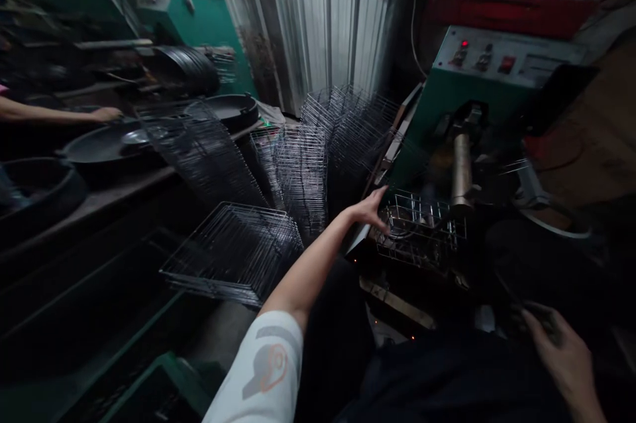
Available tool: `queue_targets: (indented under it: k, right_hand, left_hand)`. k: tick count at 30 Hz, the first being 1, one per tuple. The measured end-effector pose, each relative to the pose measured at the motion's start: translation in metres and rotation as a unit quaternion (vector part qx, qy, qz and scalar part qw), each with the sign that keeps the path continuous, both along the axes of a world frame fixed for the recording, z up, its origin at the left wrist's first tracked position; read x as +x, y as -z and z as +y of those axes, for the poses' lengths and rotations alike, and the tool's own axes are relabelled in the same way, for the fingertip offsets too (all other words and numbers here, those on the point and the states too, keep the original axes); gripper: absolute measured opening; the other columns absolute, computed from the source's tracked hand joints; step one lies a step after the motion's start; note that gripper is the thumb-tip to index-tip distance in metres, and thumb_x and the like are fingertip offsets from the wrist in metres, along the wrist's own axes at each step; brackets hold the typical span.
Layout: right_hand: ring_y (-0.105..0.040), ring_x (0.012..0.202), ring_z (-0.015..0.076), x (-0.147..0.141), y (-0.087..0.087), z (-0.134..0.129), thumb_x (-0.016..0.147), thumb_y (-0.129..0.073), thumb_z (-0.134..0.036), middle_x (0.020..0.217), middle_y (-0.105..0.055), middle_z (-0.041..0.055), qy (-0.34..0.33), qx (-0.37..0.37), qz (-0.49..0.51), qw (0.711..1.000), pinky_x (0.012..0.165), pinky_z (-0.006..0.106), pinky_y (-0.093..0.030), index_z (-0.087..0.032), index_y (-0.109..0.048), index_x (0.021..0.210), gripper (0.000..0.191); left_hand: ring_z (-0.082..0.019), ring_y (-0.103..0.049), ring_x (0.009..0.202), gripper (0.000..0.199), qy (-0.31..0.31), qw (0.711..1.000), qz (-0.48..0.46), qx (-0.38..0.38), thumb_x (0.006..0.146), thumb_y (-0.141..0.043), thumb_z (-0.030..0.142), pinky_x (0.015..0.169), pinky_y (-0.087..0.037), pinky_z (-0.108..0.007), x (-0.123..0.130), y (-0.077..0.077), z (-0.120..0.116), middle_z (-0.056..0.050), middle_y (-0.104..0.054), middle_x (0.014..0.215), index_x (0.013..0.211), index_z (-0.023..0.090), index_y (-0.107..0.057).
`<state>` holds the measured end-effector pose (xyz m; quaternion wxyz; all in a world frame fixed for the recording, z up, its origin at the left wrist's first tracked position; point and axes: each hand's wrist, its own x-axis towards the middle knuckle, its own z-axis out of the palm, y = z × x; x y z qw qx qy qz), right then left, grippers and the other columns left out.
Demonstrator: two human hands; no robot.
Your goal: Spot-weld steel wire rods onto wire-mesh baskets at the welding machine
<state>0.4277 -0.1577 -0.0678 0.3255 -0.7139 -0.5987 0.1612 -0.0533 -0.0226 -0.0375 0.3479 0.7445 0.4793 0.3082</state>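
Note:
My left hand [370,209] reaches out with its thumb and fingers apart, at the left end of a wire basket [417,227]. That basket sits at the machine, below a thick metal cylinder [462,171]. Whether the fingertips touch the wire is not clear. At the lower right, my right hand [559,343] has its fingers curled round something dark that I cannot make out. Stacks of wire baskets stand left of my arm: one low stack [233,250], an upright one [301,174] and another behind [348,124].
The green machine [427,121] carries a panel with a red light and a red tray [507,12] above. At the left, a bench [114,191] bears round black pans, and another person's hand [105,114] rests near them. Small orange sparks show below the basket.

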Motion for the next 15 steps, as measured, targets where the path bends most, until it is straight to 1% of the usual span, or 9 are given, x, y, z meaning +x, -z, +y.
queue_targets:
  k: [2, 4, 5, 6, 8, 10, 11, 13, 15]
  right_hand:
    - [-0.072, 0.083, 0.036, 0.003, 0.005, -0.022, 0.066, -0.075, -0.064, 0.09, -0.075, 0.009, 0.079, -0.024, 0.106, 0.991, 0.065, 0.046, -0.059, -0.027, -0.067, 0.105, 0.055]
    - [-0.071, 0.073, 0.0319, -0.008, 0.001, -0.037, 0.06, -0.083, -0.06, 0.082, -0.073, 0.0078, 0.125, -0.014, 0.195, 0.973, 0.053, 0.037, -0.057, -0.025, -0.066, 0.106, 0.06]
    - [-0.069, 0.066, 0.0281, -0.016, -0.004, -0.041, 0.058, -0.086, -0.058, 0.077, -0.071, 0.0063, 0.128, -0.006, 0.227, 0.965, 0.046, 0.032, -0.053, -0.024, -0.067, 0.104, 0.061]
    - [-0.065, 0.058, 0.0237, -0.025, -0.01, -0.043, 0.056, -0.088, -0.057, 0.073, -0.069, 0.0046, 0.119, 0.0, 0.256, 0.959, 0.041, 0.028, -0.048, -0.023, -0.067, 0.1, 0.059]
    - [-0.055, 0.047, 0.0153, -0.041, -0.025, -0.046, 0.057, -0.089, -0.055, 0.067, -0.065, 0.0021, 0.086, -0.002, 0.301, 0.95, 0.036, 0.022, -0.039, -0.02, -0.069, 0.094, 0.054]
    - [-0.053, 0.046, 0.013, -0.053, -0.042, -0.048, 0.061, -0.088, -0.053, 0.07, -0.067, 0.0041, 0.041, -0.022, 0.334, 0.942, 0.037, 0.022, -0.041, -0.019, -0.073, 0.095, 0.05]
    - [-0.058, 0.051, 0.0151, -0.057, -0.05, -0.05, 0.064, -0.086, -0.053, 0.077, -0.07, 0.0072, 0.011, -0.035, 0.348, 0.937, 0.041, 0.024, -0.047, -0.019, -0.075, 0.098, 0.05]
    - [-0.069, 0.07, 0.0246, -0.064, -0.064, -0.055, 0.072, -0.08, -0.054, 0.098, -0.074, 0.0148, -0.065, -0.058, 0.366, 0.926, 0.057, 0.033, -0.059, -0.02, -0.075, 0.11, 0.052]
    - [-0.07, 0.097, 0.0342, -0.069, -0.076, -0.06, 0.078, -0.074, -0.054, 0.118, -0.07, 0.0184, -0.133, -0.078, 0.369, 0.916, 0.079, 0.045, -0.061, -0.023, -0.072, 0.123, 0.054]
  left_hand:
    - [-0.036, -0.014, 0.153, 0.165, -0.004, 0.995, -0.031, -0.093, 0.023, -0.096, 0.045, 0.125, -0.015, -0.049, 0.002, 0.043, -0.009, -0.026, -0.009, 0.164, 0.157, 0.011, -0.007]
    - [-0.033, -0.019, 0.152, 0.163, -0.018, 0.987, -0.098, -0.123, 0.025, -0.095, 0.045, 0.124, -0.018, -0.048, 0.012, 0.078, -0.016, -0.026, -0.015, 0.163, 0.157, 0.012, -0.006]
    - [-0.031, -0.024, 0.151, 0.159, -0.026, 0.983, -0.126, -0.127, 0.029, -0.095, 0.046, 0.123, -0.021, -0.046, 0.017, 0.091, -0.019, -0.025, -0.02, 0.162, 0.157, 0.013, -0.006]
    - [-0.028, -0.028, 0.15, 0.155, -0.032, 0.981, -0.146, -0.126, 0.034, -0.094, 0.047, 0.122, -0.023, -0.044, 0.022, 0.099, -0.021, -0.024, -0.025, 0.16, 0.157, 0.013, -0.006]
    - [-0.026, -0.033, 0.147, 0.148, -0.04, 0.979, -0.158, -0.126, 0.042, -0.092, 0.048, 0.12, -0.026, -0.044, 0.026, 0.104, -0.026, -0.022, -0.03, 0.158, 0.157, 0.015, -0.005]
    - [-0.027, -0.033, 0.147, 0.143, -0.046, 0.979, -0.155, -0.125, 0.048, -0.089, 0.048, 0.12, -0.027, -0.046, 0.023, 0.098, -0.035, -0.022, -0.029, 0.158, 0.157, 0.015, -0.003]
    - [-0.027, -0.033, 0.147, 0.14, -0.049, 0.979, -0.154, -0.122, 0.051, -0.089, 0.046, 0.12, -0.026, -0.047, 0.02, 0.094, -0.043, -0.022, -0.029, 0.158, 0.157, 0.016, -0.003]
    - [-0.027, -0.032, 0.148, 0.134, -0.041, 0.984, -0.14, -0.104, 0.053, -0.089, 0.043, 0.121, -0.025, -0.047, 0.012, 0.086, -0.062, -0.019, -0.029, 0.159, 0.157, 0.019, -0.008]
    - [-0.028, -0.032, 0.147, 0.129, -0.025, 0.991, -0.112, -0.075, 0.053, -0.089, 0.042, 0.122, -0.025, -0.047, 0.009, 0.079, -0.086, -0.016, -0.031, 0.159, 0.156, 0.021, -0.016]
